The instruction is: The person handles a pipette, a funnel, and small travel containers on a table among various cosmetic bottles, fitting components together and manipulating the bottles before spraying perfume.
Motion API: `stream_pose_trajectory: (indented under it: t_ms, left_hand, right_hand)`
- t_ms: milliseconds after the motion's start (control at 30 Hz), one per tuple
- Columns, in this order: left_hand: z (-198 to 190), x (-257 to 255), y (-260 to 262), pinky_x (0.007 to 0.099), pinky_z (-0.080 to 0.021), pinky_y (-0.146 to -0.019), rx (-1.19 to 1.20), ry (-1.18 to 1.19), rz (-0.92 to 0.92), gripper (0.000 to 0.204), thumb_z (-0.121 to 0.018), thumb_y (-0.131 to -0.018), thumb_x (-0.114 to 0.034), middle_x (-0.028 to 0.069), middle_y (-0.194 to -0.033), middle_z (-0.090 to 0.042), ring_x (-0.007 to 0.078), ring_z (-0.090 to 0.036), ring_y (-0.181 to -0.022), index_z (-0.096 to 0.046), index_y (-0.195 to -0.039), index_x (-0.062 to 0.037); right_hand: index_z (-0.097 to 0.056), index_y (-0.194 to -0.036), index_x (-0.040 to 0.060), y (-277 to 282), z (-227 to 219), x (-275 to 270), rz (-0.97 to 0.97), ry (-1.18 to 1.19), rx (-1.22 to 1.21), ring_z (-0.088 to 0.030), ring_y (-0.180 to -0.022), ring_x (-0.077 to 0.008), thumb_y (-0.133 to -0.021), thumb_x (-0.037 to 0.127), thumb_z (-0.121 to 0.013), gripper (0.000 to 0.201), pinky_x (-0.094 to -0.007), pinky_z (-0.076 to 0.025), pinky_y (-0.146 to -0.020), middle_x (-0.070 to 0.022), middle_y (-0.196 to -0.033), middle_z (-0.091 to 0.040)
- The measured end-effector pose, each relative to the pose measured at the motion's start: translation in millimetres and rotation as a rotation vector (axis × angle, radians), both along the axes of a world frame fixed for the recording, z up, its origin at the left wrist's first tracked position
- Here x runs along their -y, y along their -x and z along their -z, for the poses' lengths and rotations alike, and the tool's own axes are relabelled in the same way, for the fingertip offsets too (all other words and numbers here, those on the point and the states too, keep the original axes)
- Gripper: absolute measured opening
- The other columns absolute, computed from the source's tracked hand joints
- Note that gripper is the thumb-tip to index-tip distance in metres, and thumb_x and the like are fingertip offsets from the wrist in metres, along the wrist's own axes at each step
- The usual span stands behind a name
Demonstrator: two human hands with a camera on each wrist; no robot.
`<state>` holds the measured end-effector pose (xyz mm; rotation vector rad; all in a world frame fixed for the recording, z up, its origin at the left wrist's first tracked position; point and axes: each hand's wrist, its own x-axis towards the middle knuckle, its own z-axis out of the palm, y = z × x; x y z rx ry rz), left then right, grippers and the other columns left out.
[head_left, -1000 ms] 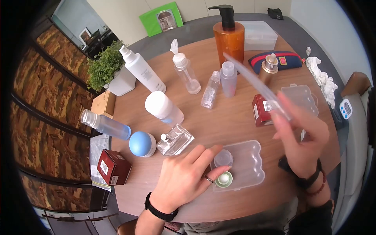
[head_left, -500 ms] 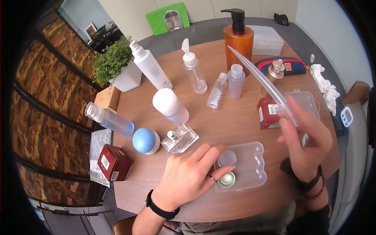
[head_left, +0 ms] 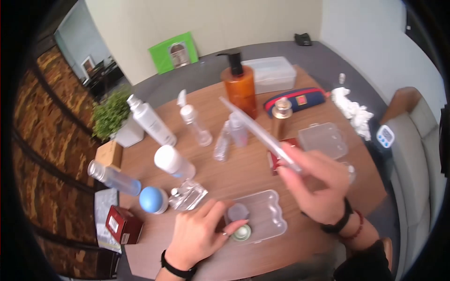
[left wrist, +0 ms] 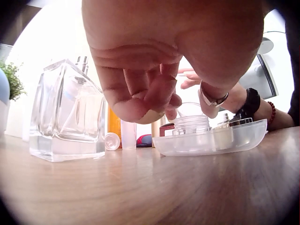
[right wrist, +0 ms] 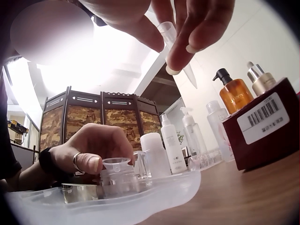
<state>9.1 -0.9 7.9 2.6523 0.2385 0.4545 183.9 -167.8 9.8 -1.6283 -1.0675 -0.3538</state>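
My right hand (head_left: 314, 182) pinches a long translucent tapered tube (head_left: 260, 133) near its wide end, raised above the table. In the right wrist view the tube (right wrist: 180, 56) narrows to a fine point. My left hand (head_left: 199, 234) rests at the left side of a clear plastic tray (head_left: 267, 220) with a scalloped edge. Its thumb and index finger grip a small clear jar (head_left: 238, 211) standing in that tray. Beside the jar, close under the thumb, is a small round piece with a pale green rim (head_left: 241, 232).
Left of the tray lie a square glass perfume bottle (head_left: 189, 195), a blue-domed container (head_left: 153, 200) and a white-capped bottle (head_left: 171, 161). Further back stand an amber pump bottle (head_left: 240, 89) and a gold-topped dropper bottle (head_left: 281, 114). A dark red box (head_left: 275, 161) sits behind my right hand.
The head view has swung, shifting the table lower and to the left. Both hands keep nearly the same pose, with the tapered tube still in my right.
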Motion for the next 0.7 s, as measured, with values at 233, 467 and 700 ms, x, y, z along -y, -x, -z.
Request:
stream_pose_trajectory:
  t_ms: [233, 467, 700]
  left_hand:
    - [1, 0, 3, 0.0317, -0.045, -0.05, 0.001, -0.022, 0.016, 0.034, -0.086, -0.078, -0.031, 0.0034, -0.064, -0.058, 0.0197, -0.06, -0.052, -0.072, -0.1, -0.0079]
    - [-2, 0, 4, 0.032, -0.047, -0.049, -0.039, -0.05, 0.008, 0.036, -0.084, -0.081, -0.035, 0.0026, -0.066, -0.06, 0.0191, -0.062, -0.054, -0.071, -0.1, -0.0076]
    - [-6, 0, 3, 0.0319, -0.049, -0.048, -0.073, -0.071, 0.031, 0.036, -0.081, -0.084, -0.037, 0.0026, -0.07, -0.063, 0.019, -0.066, -0.055, -0.069, -0.101, -0.0072]
  right_hand:
    - [-0.074, -0.117, 0.0045, 2, 0, 0, 0.017, 0.007, 0.058, -0.061, -0.058, -0.0086, -0.077, -0.003, -0.081, 0.042, -0.0221, -0.047, -0.049, -0.004, -0.085, -0.067]
    - [-0.074, -0.117, 0.0032, 0, 7, -3, -0.084, -0.083, 0.061, -0.062, -0.061, -0.0103, -0.076, -0.005, -0.08, 0.042, -0.0247, -0.049, -0.052, -0.0041, -0.09, -0.066]
    - [-0.074, -0.116, 0.0031, 1, 3, -2, -0.038, -0.058, 0.048, -0.061, -0.057, -0.0094, -0.077, -0.001, -0.081, 0.04, -0.0235, -0.047, -0.05, -0.004, -0.084, -0.067]
